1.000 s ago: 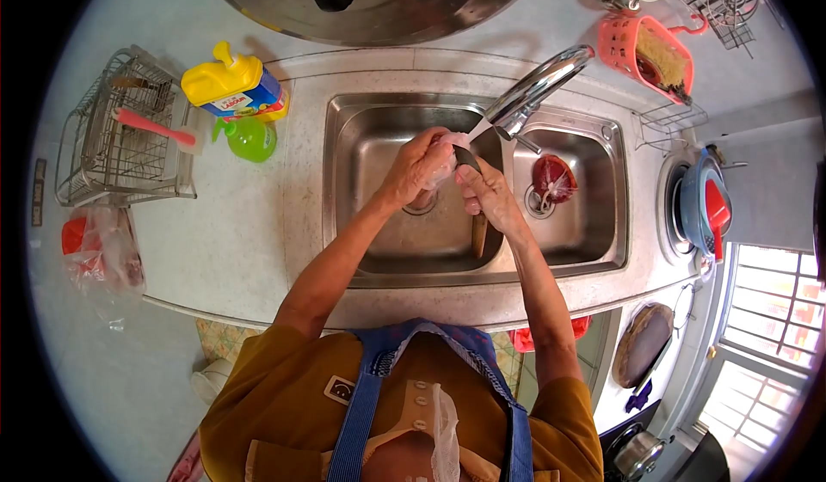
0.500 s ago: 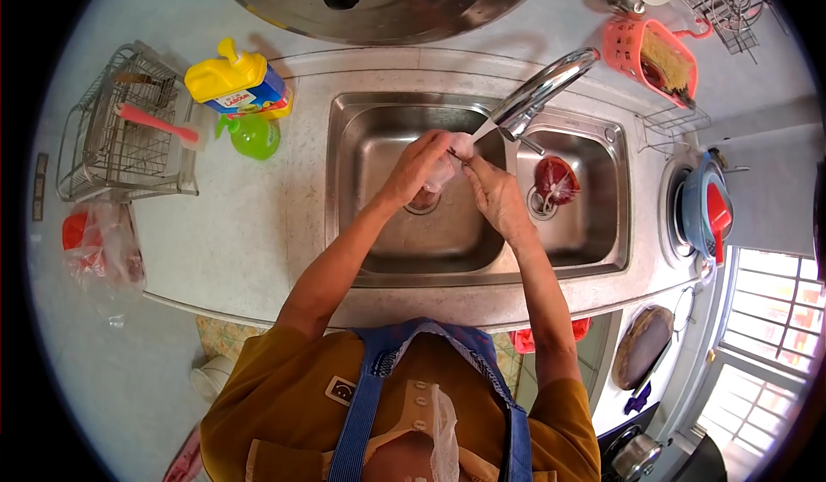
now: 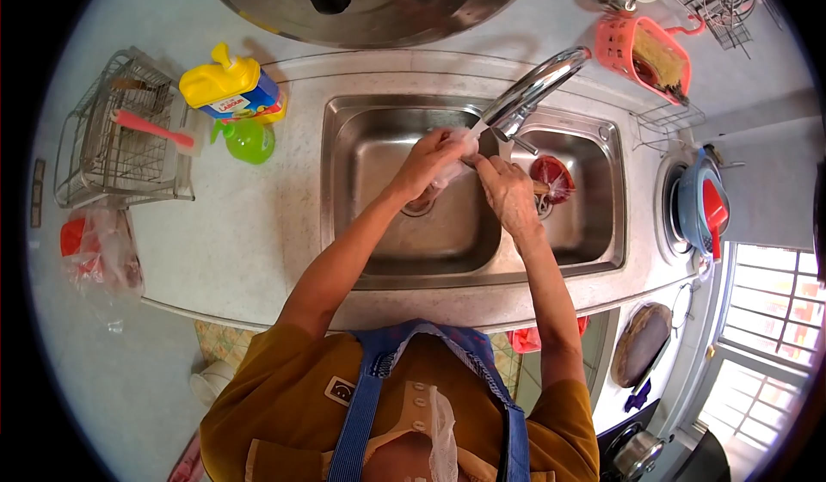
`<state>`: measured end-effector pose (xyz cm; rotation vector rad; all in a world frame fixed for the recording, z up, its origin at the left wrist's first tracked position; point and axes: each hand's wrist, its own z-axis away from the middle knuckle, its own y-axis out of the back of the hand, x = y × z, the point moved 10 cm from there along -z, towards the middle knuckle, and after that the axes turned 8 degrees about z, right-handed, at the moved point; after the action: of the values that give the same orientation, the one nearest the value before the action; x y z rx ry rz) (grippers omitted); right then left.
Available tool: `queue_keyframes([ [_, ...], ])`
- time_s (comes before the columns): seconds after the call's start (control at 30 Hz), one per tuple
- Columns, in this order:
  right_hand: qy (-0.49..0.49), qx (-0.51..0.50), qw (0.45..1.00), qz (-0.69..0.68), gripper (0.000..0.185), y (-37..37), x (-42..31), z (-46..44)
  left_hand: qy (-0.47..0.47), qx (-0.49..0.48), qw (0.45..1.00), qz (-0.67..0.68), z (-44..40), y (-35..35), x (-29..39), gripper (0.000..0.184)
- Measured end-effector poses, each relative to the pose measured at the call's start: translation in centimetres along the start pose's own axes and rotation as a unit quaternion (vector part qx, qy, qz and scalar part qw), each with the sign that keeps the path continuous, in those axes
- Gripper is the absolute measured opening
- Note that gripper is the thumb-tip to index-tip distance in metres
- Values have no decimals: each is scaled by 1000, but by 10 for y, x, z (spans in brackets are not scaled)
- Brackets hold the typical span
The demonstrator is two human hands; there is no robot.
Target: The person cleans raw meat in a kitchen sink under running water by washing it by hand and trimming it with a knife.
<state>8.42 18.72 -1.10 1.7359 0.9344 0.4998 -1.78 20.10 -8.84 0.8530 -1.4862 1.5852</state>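
The left hand (image 3: 433,162) is partly closed, with its fingers curled around a pale, translucent item (image 3: 458,157), which is held over the large basin (image 3: 430,245) of the steel sink. By the right hand (image 3: 508,191), set just beside it, a knife (image 3: 540,188) is gripped; the fingers are bent and largely closed, and the wooden handle is seen sticking out past the hand toward the small basin (image 3: 594,228). The blade is partly hidden by the fingers, so whether the item is touched by its edge cannot be told.

The item is soft-looking, whitish with a pink tint, and crumpled where it is pinched. Its lower part is hung down toward the drain of the large basin. Whether it is a plastic bag or a piece of food cannot be made out.

The tip of the chrome faucet (image 3: 538,86) is placed directly above the held item and near both hands. In the small basin, a red bundle (image 3: 551,179) wrapped in clear plastic is set by the drain, close to the knife handle. On the counter (image 3: 215,250), left of the sink, a green spray bottle (image 3: 249,141) is stood beside a yellow jug (image 3: 225,86) with a blue label.
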Motion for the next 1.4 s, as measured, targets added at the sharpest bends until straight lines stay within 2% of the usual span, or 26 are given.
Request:
queue_keyframes([
  [0.1,-1,5,1000,-2,25,0,3,4,-11,-1,999,-34,-1,2,-3,25],
  [0.2,-42,-25,997,-55,20,-5,6,11,0,-7,999,-37,2,3,1,25],
  [0.27,-178,-9,964,-196,15,-1,20,20,8,-15,1000,-23,4,1,3,25],
  [0.3,-177,-9,964,-196,15,2,16,20,-12,-8,1000,-24,5,2,8,25],
  [0.37,-263,-56,935,-233,17,-9,21,28,-32,0,999,-26,8,4,13,25],
  [0.4,-263,-56,935,-233,17,-9,17,27,-36,-1,999,-40,10,6,15,27],
  [0.47,-197,40,965,-171,21,13,0,18,-41,-1,998,-55,12,7,17,29],
  [0.67,-218,14,963,-157,22,6,-13,16,-60,22,993,-99,20,6,26,33],
  [0.8,-198,36,965,-168,23,7,-15,14,-76,48,989,-121,21,6,27,34],
  [1.0,-200,-37,963,-177,30,-3,-15,7,-131,112,976,-131,28,8,32,34],
  [1.07,-199,-25,975,-93,40,-5,-19,6,-146,139,972,-124,31,10,28,34],
  [1.1,-199,-25,975,-93,40,-13,-22,6,-148,173,969,-92,33,14,23,34],
  [1.17,-240,-18,970,-38,48,-23,-20,6,-152,206,965,-61,36,16,18,33],
  [1.23,-248,14,965,-78,46,-21,-24,8,-153,225,962,-4,38,18,14,32],
  [1.3,-257,46,958,-119,44,-18,-26,9,-149,217,965,-12,41,16,19,30],
  [1.37,-263,110,934,-217,38,-11,-25,10,-145,207,967,-20,43,13,23,29],
  [1.4,-264,111,933,-218,38,-8,-25,10,-123,207,970,-19,43,13,21,29],
])
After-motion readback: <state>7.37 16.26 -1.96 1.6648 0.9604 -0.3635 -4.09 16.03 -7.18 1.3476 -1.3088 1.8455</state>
